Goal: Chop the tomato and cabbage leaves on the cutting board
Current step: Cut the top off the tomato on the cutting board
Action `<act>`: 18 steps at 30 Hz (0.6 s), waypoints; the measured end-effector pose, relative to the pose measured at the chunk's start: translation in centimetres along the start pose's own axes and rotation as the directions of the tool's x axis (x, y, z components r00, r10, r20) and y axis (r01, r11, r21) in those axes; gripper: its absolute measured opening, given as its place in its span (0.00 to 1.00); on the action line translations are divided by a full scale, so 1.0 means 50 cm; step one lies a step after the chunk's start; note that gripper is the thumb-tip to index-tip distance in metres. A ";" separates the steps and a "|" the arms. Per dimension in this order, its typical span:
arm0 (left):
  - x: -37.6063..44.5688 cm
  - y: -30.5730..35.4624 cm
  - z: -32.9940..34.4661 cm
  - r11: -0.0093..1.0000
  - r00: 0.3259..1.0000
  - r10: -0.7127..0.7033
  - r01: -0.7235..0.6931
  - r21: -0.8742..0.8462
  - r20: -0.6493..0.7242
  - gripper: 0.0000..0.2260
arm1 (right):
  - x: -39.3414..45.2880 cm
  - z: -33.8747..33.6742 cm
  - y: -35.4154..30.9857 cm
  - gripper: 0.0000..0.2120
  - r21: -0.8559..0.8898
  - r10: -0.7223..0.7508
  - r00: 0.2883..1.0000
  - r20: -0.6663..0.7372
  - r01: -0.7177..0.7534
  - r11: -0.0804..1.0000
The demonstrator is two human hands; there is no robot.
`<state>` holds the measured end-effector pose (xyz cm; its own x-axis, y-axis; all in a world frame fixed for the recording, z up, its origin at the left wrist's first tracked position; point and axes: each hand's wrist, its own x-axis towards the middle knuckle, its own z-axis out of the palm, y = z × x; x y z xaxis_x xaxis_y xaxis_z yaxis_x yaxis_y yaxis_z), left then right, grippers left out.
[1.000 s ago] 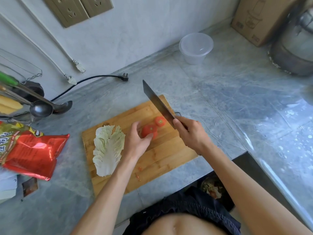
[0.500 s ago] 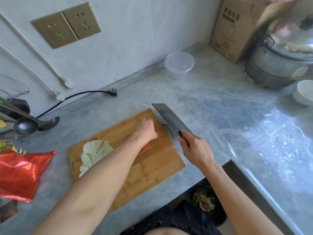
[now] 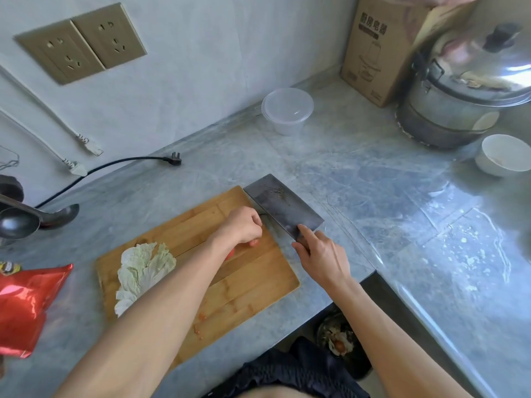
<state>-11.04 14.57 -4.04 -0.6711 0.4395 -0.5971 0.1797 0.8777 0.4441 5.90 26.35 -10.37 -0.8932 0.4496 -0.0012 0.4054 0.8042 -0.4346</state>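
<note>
A wooden cutting board (image 3: pixel 253 280) lies on the grey counter. A pale cabbage leaf (image 3: pixel 143 268) rests on the board's left part. My left hand (image 3: pixel 242 225) curls over the red tomato (image 3: pixel 254 242) near the board's far right corner; only slivers of red show under the fingers and wrist. My right hand (image 3: pixel 321 254) grips the handle of a cleaver (image 3: pixel 283 206), whose broad blade lies tilted flat at the board's right edge, just right of my left hand. Small tomato bits (image 3: pixel 199 326) lie near the board's front edge.
A clear plastic tub (image 3: pixel 287 110) stands by the wall. A steel pot (image 3: pixel 465 90), a cardboard box (image 3: pixel 385 50) and a white bowl (image 3: pixel 502 155) sit at the right. A red snack bag (image 3: pixel 26 305) and ladles (image 3: pixel 37 219) are at the left; a black plug (image 3: pixel 175 161) lies behind the board.
My left hand closed over the tomato pieces, hiding them. The cleaver came down from a raised, edge-on pose and now lies tilted flat at the board's right edge. The view shifted right.
</note>
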 end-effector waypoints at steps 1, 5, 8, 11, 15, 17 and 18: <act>0.000 -0.001 0.004 1.000 1.000 0.001 -0.001 -0.026 0.003 0.16 | 0.003 0.002 0.001 0.19 0.005 0.006 1.000 -0.001 -0.006 1.000; -0.003 -0.016 0.029 0.957 0.998 0.005 -0.025 -0.289 -0.070 0.13 | 0.016 0.007 0.013 0.21 -0.030 0.065 0.996 0.054 -0.064 0.998; -0.036 -0.031 0.050 0.753 0.993 -0.082 0.010 -0.658 -0.079 0.13 | 0.023 0.010 0.020 0.20 -0.056 0.101 0.989 0.111 -0.096 0.994; -0.084 -0.051 0.076 0.458 0.985 -0.174 0.071 -0.886 -0.011 0.13 | 0.029 0.012 0.022 0.17 -0.084 0.100 0.991 0.093 -0.092 0.992; -0.135 -0.076 0.098 0.196 0.971 -0.231 0.115 -0.974 0.068 0.14 | 0.024 0.005 0.025 0.14 -0.075 0.115 0.990 0.078 -0.109 0.991; -0.157 -0.080 0.109 0.191 0.971 -0.220 0.135 -0.972 0.092 0.13 | -0.002 -0.006 0.030 0.12 -0.017 0.133 0.991 0.034 -0.132 0.991; -0.167 -0.078 0.115 0.203 0.974 -0.204 0.139 -0.969 0.097 0.13 | -0.022 -0.012 0.034 0.11 0.017 0.133 0.991 -0.005 -0.133 0.991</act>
<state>-2.00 8.58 -4.65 -0.6206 0.2672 -0.7372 -0.7541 0.0545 0.6545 7.71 27.45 -10.58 -0.8304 0.5545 -0.0543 0.5171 0.7306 -0.4459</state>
